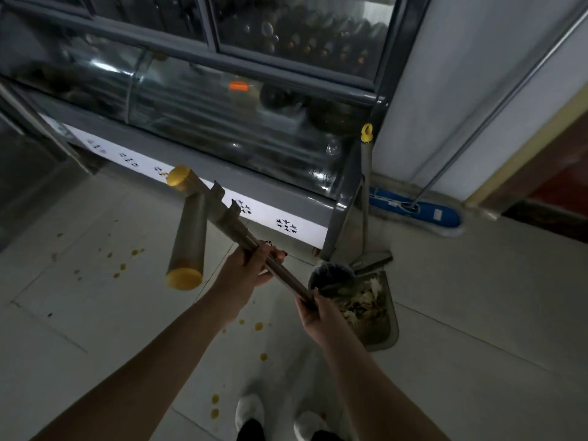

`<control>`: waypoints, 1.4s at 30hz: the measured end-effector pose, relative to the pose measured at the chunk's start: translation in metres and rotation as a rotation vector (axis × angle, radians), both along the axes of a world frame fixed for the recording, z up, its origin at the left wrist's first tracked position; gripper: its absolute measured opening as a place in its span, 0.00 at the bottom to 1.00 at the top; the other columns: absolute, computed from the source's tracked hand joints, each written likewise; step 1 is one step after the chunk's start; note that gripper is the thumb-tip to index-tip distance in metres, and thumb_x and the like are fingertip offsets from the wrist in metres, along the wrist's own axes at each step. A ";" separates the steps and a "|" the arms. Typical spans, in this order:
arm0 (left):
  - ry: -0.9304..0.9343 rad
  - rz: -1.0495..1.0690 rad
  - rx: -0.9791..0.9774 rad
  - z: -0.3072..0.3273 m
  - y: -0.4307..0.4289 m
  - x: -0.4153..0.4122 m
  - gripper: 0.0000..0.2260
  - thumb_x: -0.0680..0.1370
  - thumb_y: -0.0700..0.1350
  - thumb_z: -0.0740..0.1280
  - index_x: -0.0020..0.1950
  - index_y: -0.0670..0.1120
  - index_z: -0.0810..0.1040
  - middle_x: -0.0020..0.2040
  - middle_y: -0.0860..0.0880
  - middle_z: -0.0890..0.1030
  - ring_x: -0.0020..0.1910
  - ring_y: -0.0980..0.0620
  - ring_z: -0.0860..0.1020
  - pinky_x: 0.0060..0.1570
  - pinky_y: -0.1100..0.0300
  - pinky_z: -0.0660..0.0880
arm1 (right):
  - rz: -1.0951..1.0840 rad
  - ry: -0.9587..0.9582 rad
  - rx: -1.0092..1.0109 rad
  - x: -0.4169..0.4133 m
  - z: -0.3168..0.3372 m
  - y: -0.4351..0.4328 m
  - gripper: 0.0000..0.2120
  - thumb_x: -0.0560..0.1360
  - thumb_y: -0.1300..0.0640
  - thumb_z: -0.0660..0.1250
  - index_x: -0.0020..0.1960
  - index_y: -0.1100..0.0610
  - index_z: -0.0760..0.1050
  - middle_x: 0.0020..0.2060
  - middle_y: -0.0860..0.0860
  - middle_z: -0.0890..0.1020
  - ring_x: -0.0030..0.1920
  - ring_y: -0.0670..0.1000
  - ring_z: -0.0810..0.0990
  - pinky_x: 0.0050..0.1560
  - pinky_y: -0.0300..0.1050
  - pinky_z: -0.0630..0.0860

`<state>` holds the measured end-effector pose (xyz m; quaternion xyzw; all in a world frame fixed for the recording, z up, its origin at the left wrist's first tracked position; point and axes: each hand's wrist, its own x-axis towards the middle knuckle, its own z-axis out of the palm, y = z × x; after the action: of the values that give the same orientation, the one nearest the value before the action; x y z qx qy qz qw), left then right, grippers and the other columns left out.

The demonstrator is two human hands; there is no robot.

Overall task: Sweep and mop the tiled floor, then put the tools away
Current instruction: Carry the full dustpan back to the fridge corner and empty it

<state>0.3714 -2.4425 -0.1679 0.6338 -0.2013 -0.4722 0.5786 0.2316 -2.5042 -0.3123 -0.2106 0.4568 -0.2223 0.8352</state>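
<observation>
My left hand (251, 265) and my right hand (318, 316) are both closed around a long grey broom handle (280, 272). Its upper end (203, 195) points up and left, with a yellow cap, a toothed piece and a second yellow-capped tube hanging from it. The dark brush head (331, 276) sits at the mouth of a grey dustpan (393, 326) full of pale litter. The dustpan's upright handle (366, 160) has a yellow tip. A blue flat mop (413, 211) lies at the wall's foot, its metal pole leaning up to the right.
A glass-fronted grey display cabinet (222, 173) stands straight ahead, with a white wall (445, 90) to its right and a doorway at far right. Orange spots (122, 266) dot the pale tiled floor. My white shoes (251, 409) are at the bottom.
</observation>
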 end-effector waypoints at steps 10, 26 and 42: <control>0.071 -0.078 -0.008 -0.034 0.001 0.071 0.09 0.81 0.41 0.55 0.46 0.43 0.74 0.48 0.45 0.82 0.54 0.51 0.80 0.57 0.57 0.77 | -0.510 0.004 0.467 0.073 0.007 0.000 0.05 0.79 0.63 0.61 0.49 0.66 0.70 0.42 0.63 0.78 0.43 0.58 0.78 0.28 0.47 0.80; 0.119 -0.035 0.152 -0.049 -0.023 0.131 0.09 0.81 0.39 0.57 0.45 0.40 0.74 0.47 0.41 0.83 0.55 0.46 0.80 0.59 0.50 0.75 | -0.624 0.018 0.572 0.131 -0.009 -0.011 0.08 0.79 0.64 0.61 0.42 0.65 0.69 0.39 0.61 0.76 0.39 0.56 0.77 0.21 0.45 0.78; 0.370 -0.011 0.311 -0.109 0.026 0.240 0.06 0.79 0.37 0.61 0.42 0.44 0.74 0.46 0.41 0.83 0.52 0.44 0.80 0.52 0.52 0.79 | -0.758 -0.043 0.483 0.224 -0.072 0.049 0.04 0.81 0.65 0.57 0.50 0.66 0.68 0.37 0.65 0.81 0.28 0.56 0.84 0.26 0.45 0.80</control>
<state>0.6118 -2.4169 -0.2768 0.6171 -0.0202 -0.6087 0.4983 0.4555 -2.4549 -0.3846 0.1775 0.5229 -0.4039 0.7293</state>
